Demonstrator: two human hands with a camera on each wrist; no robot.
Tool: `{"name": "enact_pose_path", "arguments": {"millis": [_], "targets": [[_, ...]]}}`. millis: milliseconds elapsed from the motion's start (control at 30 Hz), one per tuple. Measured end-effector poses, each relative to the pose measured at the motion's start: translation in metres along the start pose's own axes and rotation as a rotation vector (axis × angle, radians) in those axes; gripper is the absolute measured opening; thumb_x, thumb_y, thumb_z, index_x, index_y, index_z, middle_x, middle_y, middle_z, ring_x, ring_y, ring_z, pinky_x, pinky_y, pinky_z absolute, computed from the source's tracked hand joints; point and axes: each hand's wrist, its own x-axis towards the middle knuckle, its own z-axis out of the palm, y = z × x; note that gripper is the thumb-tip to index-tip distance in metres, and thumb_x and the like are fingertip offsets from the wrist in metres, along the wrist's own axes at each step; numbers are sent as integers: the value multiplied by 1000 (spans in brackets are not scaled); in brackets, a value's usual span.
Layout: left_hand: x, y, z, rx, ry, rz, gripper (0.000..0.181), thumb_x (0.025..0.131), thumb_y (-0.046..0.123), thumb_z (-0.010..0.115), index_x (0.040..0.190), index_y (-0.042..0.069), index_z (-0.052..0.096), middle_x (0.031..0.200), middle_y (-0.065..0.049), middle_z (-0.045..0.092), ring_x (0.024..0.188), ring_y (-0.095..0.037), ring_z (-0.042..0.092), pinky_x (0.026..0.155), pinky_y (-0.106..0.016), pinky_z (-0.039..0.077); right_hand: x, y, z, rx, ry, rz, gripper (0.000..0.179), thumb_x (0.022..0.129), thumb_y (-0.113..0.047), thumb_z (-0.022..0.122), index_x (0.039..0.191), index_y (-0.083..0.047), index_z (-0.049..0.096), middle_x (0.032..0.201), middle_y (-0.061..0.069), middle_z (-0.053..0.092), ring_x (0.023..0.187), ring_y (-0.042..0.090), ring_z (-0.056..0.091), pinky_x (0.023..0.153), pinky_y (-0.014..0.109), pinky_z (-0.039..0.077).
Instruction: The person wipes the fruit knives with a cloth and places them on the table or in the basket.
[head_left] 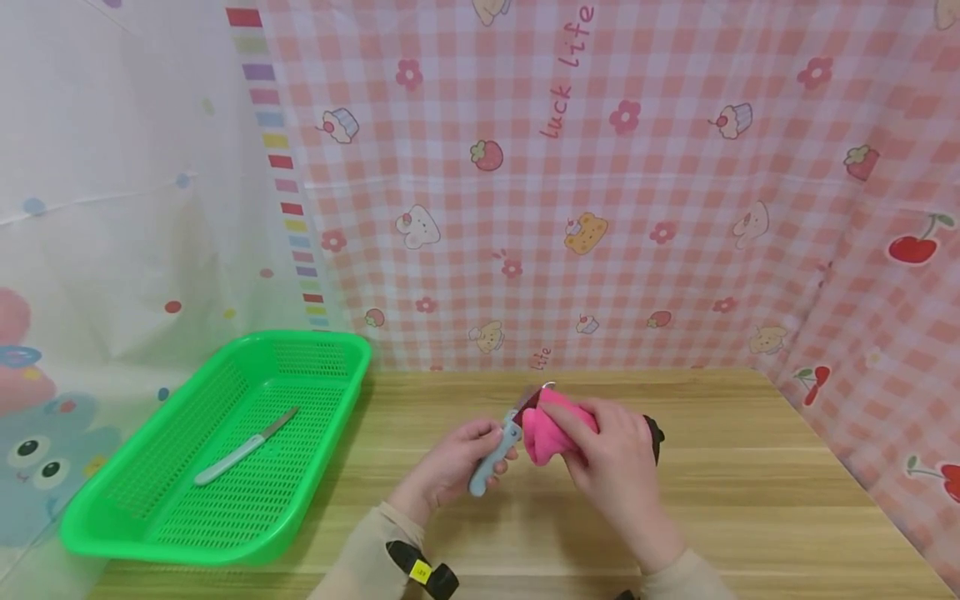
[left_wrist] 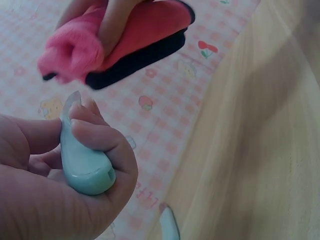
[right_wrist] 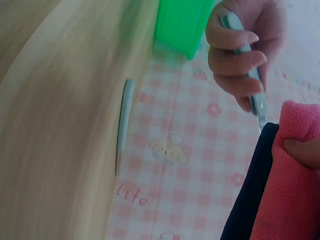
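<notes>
My left hand point(head_left: 468, 454) grips a small tool with a light blue handle point(head_left: 491, 462), probably a knife, its metal end pointing up and away. In the left wrist view a short curved blade point(left_wrist: 71, 103) rises past the fingertips. A pink cloth point(head_left: 551, 429) with a black side point(left_wrist: 142, 60) is bunched in my right hand point(head_left: 615, 450). Its folded end lies close to the blade; a gap shows between them in the left wrist view. Another slim pale-handled tool point(right_wrist: 125, 117) with a thin metal end lies on the table, mostly hidden in the head view.
On the left stands a green perforated basket point(head_left: 300, 500) holding a knife point(head_left: 240, 454) with a pale blue handle. The wooden table point(head_left: 750, 500) meets a pink checked cloth backdrop point(head_left: 450, 275) at the back and right, and a white printed sheet point(head_left: 150, 167) at the left.
</notes>
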Motion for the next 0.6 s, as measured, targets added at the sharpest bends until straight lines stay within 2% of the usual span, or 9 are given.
{"name": "enact_pose_path", "arguments": {"millis": [167,333,600], "targets": [[-3,1,8,-15,-33,16,16,107,15,42,105,6,55,89,-6,58,67,-9,49,55,-21,44,3,-6,7,-16,-5,-33,50,73,-3,79,118,-24,71,102,14,63,89,35,60,76,53,48],[-6,2,14,-15,-28,24,16,107,15,42,105,9,57,86,-5,58,64,-9,49,53,-20,43,2,-9,10,-34,12,-34,45,74,-3,76,114,-24,72,104,16,61,90,35,58,76,54,47],[-8,3,15,-37,-38,40,17,107,14,41,107,12,58,86,-4,57,64,-8,48,53,-19,41,4,-9,11,-44,19,-31,43,76,-2,73,111,-25,74,105,16,61,90,36,59,77,55,46]]}}
